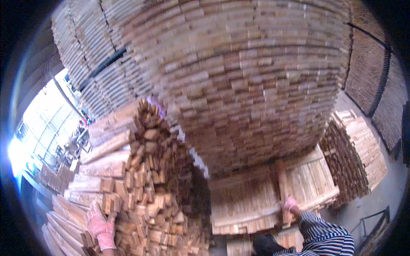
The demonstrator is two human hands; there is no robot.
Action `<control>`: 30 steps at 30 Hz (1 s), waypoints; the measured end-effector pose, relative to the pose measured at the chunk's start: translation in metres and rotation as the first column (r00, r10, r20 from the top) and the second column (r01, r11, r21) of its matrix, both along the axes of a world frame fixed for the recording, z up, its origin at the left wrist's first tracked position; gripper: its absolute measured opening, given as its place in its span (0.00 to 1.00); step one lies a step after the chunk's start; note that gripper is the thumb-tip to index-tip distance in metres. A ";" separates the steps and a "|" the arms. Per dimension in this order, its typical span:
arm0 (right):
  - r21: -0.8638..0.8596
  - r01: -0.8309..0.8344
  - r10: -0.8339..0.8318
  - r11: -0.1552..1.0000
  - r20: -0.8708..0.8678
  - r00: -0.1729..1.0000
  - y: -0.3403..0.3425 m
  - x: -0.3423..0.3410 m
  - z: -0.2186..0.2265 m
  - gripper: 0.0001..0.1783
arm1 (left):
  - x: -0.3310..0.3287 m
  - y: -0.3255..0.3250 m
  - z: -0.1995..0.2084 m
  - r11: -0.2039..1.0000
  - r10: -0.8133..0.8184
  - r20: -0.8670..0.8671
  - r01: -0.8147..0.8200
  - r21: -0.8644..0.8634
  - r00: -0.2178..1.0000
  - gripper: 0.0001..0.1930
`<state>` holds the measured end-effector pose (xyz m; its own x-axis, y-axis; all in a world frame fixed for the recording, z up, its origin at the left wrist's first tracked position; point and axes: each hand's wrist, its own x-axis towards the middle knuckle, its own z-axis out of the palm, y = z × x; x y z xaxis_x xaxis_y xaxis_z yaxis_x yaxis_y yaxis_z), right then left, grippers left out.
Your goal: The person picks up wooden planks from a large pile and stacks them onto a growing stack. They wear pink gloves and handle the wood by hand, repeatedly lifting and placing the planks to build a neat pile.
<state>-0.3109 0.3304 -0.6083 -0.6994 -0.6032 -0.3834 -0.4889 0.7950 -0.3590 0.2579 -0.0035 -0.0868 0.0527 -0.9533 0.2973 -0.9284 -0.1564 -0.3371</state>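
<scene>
My left hand (101,226), in a pink glove, lies with its fingers stretched out on the cut ends of a loose pile of wooden pieces (156,209) at the left. It grips nothing that I can see. Farther right, my right hand (291,205), also gloved in pink below a striped sleeve, is closed at the near end of a narrow reddish-brown board (282,183). That board lies among paler boards (245,207) laid side by side in a low stack. Blur softens the fingertips of this hand.
A tall wall of stacked boards (256,98) rises behind the low stack. More stacked boards (363,149) stand at the right, near a dark metal frame (376,222) on the floor. Bright daylight enters through an opening (47,115) at the far left.
</scene>
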 end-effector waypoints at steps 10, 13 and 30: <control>-0.188 -0.551 0.573 0.813 0.100 0.813 -0.087 0.107 0.070 0.56 | 0.036 -0.015 -0.032 0.949 -0.254 -0.094 0.229 -0.217 0.963 0.47; -0.294 -0.679 0.734 0.672 0.150 0.662 -0.114 0.131 0.110 0.54 | 0.039 -0.010 -0.051 0.875 -0.352 0.005 0.330 -0.355 0.936 0.43; -0.761 -0.538 0.878 -0.363 -0.473 0.077 -0.221 0.352 0.453 0.48 | 0.034 0.258 -0.086 0.874 -0.312 -0.768 -0.148 -0.463 0.560 0.35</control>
<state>0.0407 0.1097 -0.1551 0.5921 -0.5151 0.6197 -0.1641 -0.8300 -0.5331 0.2918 0.2548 -0.1731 0.4126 -0.7390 0.5326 -0.7714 0.0275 0.6358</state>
